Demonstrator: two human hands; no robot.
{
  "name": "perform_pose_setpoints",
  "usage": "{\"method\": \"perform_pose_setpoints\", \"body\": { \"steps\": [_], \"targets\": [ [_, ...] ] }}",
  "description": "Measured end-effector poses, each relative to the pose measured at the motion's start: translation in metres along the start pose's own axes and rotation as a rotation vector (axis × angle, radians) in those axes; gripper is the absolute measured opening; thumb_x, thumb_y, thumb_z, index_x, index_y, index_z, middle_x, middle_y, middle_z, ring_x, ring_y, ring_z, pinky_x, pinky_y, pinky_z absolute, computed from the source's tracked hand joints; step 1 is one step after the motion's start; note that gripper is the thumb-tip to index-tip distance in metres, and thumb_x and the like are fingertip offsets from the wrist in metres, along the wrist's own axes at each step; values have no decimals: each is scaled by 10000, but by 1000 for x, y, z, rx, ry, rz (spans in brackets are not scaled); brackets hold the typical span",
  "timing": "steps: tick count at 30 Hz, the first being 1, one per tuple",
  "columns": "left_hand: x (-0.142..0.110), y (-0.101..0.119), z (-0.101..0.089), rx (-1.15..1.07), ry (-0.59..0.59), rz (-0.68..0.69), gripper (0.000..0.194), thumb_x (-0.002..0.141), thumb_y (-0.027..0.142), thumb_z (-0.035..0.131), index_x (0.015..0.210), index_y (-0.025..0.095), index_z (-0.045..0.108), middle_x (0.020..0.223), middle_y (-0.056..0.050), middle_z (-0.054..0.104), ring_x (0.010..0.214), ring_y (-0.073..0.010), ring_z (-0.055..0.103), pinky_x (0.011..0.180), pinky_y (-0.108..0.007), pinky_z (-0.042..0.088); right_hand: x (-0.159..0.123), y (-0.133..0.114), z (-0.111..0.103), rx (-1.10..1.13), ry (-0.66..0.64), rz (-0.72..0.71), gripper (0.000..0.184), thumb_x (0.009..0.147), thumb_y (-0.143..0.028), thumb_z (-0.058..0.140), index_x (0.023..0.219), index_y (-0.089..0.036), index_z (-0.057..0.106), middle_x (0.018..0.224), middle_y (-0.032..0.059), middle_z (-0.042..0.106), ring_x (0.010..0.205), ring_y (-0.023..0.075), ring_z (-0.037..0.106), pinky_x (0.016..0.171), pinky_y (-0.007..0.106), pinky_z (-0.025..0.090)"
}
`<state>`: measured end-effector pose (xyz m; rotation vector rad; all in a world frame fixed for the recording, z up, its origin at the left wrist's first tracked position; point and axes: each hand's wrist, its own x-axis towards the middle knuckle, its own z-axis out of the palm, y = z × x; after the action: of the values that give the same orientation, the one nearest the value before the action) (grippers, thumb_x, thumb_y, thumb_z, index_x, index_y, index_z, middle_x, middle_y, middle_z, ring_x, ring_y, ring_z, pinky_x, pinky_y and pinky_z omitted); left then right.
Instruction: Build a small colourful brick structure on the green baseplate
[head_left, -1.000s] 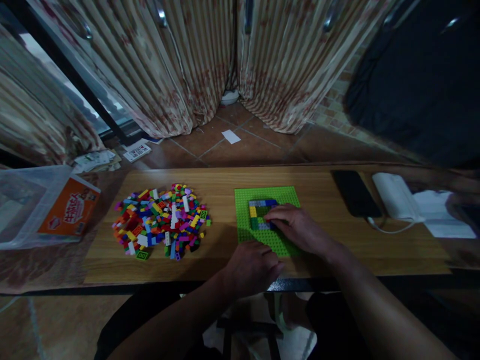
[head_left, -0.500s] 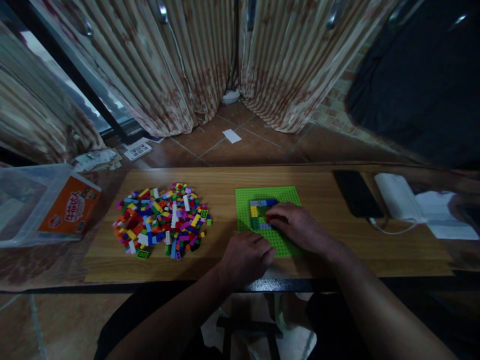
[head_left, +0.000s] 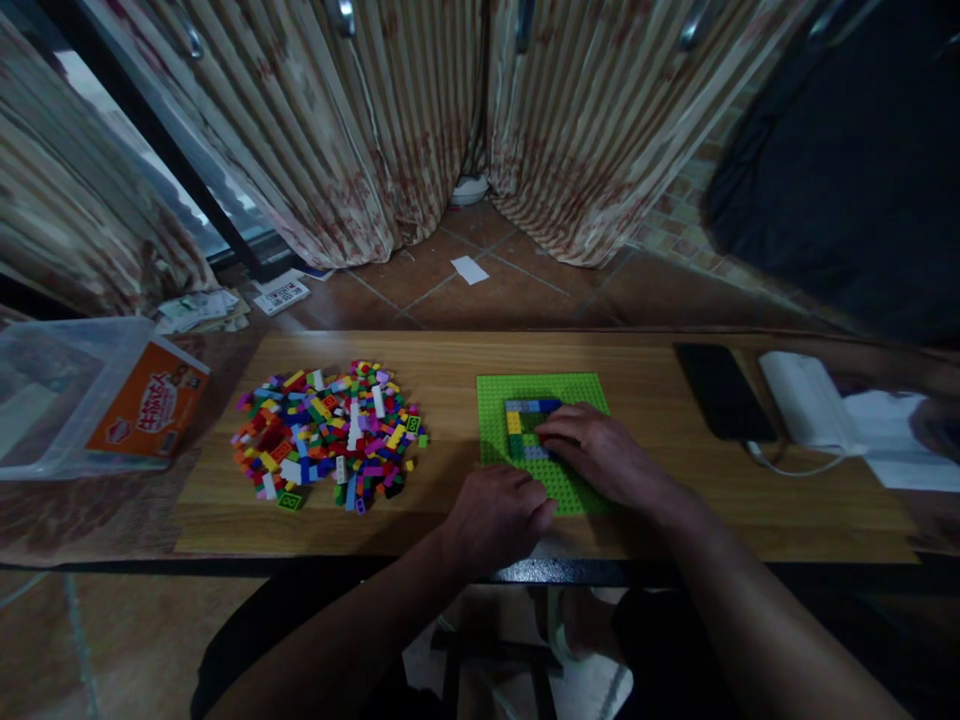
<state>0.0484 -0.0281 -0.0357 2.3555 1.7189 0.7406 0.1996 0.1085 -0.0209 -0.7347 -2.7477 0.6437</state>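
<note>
A light-green studded baseplate [head_left: 493, 400] lies on the wooden table. On it, building bricks form a low rectangular outline [head_left: 513, 424], with blue, grey, yellow and green pieces showing. My right hand [head_left: 604, 452] reaches over the outline's right side, its fingers bent together and pressed down there. A red brick showed at those fingertips a moment earlier; the fingers now cover that spot. Loosely curled, my left hand [head_left: 499, 515] rests at the baseplate's front left edge, with nothing visible in it.
Loose multicoloured bricks [head_left: 330, 435] lie heaped on the table's left. Past its left end stands a clear plastic box [head_left: 82, 400] with an orange label. To the right are a black phone [head_left: 724, 392], a white power bank [head_left: 802, 398] joined by a cable, and white paper [head_left: 892, 425].
The red brick at my right fingertips has gone out of sight under the fingers. Both hands stay nearly in place; the whole view has shifted slightly.
</note>
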Motion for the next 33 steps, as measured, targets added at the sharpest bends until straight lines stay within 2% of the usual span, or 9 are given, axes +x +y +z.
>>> {"method": "perform_pose_setpoints", "body": {
  "steps": [6,8,10,13,16,19,23,33],
  "targets": [
    [2,-1,0,6,48,-54,218,905,248,534,707,176,590,695,-16,628,675,-162,598,625,-295,460,-1,0,0,80,35,37,212,926,-210,538,1066,-221,697,1043,57,703,991,206,617,899,380,489],
    [3,-3,0,2,69,-113,149,894,226,542,779,169,617,780,-36,647,755,-179,608,701,-312,498,0,1,-1,130,86,85,224,921,-205,524,1062,-224,697,1028,51,711,975,196,633,895,369,493],
    [5,-5,0,0,94,-156,125,880,218,567,942,151,652,943,-75,660,902,-210,606,824,-344,515,0,3,-3,161,168,167,217,908,-215,512,1001,-221,708,996,48,718,931,190,652,856,355,502],
    [6,-8,1,46,94,-204,395,862,268,628,1239,154,601,1215,-139,591,1085,-275,554,949,-431,487,-1,7,-5,165,249,353,179,855,-252,545,900,-210,713,899,42,727,791,188,661,741,340,504],
    [6,-9,5,113,43,-242,553,854,345,660,1371,203,525,1365,-178,487,1196,-335,496,999,-518,438,-2,10,-6,155,160,477,155,811,-304,586,834,-208,706,797,34,723,686,186,637,671,339,478],
    [5,-9,8,140,10,-235,580,870,379,645,1411,241,489,1450,-183,412,1297,-352,426,1059,-561,368,-4,12,-5,159,82,511,174,800,-357,597,810,-219,703,767,27,720,674,186,630,658,337,458],
    [5,-9,8,153,-25,-229,545,897,406,610,1412,282,487,1510,-166,368,1336,-345,400,1069,-590,339,-3,10,-5,179,58,540,187,788,-388,613,807,-224,702,773,24,722,688,187,638,659,332,453],
    [7,-6,4,181,-51,-215,506,898,403,606,1379,265,526,1511,-156,407,1345,-355,409,1059,-634,341,-1,4,-4,125,97,495,122,784,-323,635,771,-227,709,738,13,723,651,175,644,629,315,460]
  ]
}}
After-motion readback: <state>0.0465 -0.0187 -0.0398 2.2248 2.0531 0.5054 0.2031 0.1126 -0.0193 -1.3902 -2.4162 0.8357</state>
